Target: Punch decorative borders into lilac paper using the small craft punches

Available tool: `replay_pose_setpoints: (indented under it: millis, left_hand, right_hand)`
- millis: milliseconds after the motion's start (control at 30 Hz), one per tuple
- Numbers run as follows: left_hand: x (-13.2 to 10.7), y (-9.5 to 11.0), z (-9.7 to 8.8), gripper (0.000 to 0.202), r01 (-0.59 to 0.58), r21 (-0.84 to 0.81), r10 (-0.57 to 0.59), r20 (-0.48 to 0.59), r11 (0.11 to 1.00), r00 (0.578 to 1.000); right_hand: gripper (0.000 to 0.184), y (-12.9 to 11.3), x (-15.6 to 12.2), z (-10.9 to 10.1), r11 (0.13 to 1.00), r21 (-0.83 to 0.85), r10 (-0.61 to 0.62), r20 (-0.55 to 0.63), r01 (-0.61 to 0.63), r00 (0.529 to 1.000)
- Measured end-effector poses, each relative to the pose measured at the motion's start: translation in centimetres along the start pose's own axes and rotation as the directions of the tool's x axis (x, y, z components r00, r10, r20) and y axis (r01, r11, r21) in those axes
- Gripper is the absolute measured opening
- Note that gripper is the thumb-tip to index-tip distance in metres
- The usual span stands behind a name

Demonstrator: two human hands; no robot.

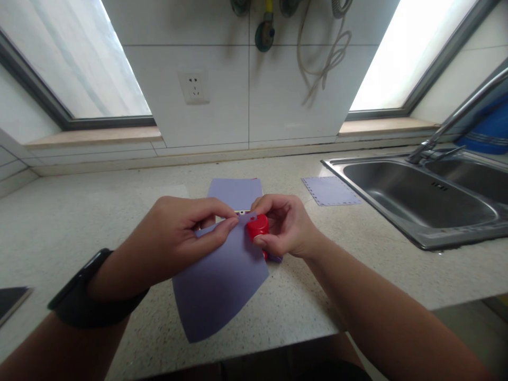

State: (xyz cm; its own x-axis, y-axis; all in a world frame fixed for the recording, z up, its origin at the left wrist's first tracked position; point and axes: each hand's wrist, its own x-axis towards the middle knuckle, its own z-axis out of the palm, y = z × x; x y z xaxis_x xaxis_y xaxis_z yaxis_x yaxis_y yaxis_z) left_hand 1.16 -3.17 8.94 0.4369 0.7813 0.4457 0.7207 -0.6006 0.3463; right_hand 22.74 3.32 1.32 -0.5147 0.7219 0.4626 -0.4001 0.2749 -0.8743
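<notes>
A sheet of purple paper (224,286) is pinched at its far edge between the thumb and fingers of my left hand (190,227). My right hand (283,225) grips a small red craft punch (257,227) at the sheet's far right corner, where the paper's edge meets the punch. The near end of the sheet curves down over the counter. Beyond my hands lies a stack of purple paper (235,193), partly covered by them. Another purple sheet (331,190) with small punched holes along its edges lies to the right. Something red and purple under my right hand is mostly hidden.
The speckled counter (99,211) runs to a tiled wall with a socket (194,88). At the right is a steel sink (416,190) with a faucet (456,119). A dark flat object (14,301) lies at the left edge, and the counter's front edge is close to me.
</notes>
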Motion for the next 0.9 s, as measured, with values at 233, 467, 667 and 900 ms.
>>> replay_pose_setpoints:
  millis: [233,467,667,900]
  left_hand:
    - [-0.3,-0.2,-0.1,0.019,-0.024,0.025,0.024,0.012,0.999,1.0]
    - [-0.5,0.0,-0.4,0.029,-0.16,0.102,0.152,0.074,0.982,0.986]
    - [-1.0,-0.2,-0.6,0.018,-0.277,0.15,0.269,0.068,0.949,0.961]
    - [-1.4,1.0,-1.1,0.016,-0.354,0.121,0.352,0.035,0.928,0.935]
  right_hand:
    - [0.034,0.5,-0.2,0.0,0.996,-0.045,-0.073,0.01,0.074,0.997]
    - [0.03,0.1,-0.2,0.4,0.956,-0.111,-0.268,0.053,0.272,0.962]
    - [0.033,-0.6,-0.4,0.7,0.89,-0.213,-0.385,0.122,0.403,0.915]
    - [0.032,-1.5,-0.6,0.7,0.805,-0.323,-0.464,0.182,0.499,0.867]
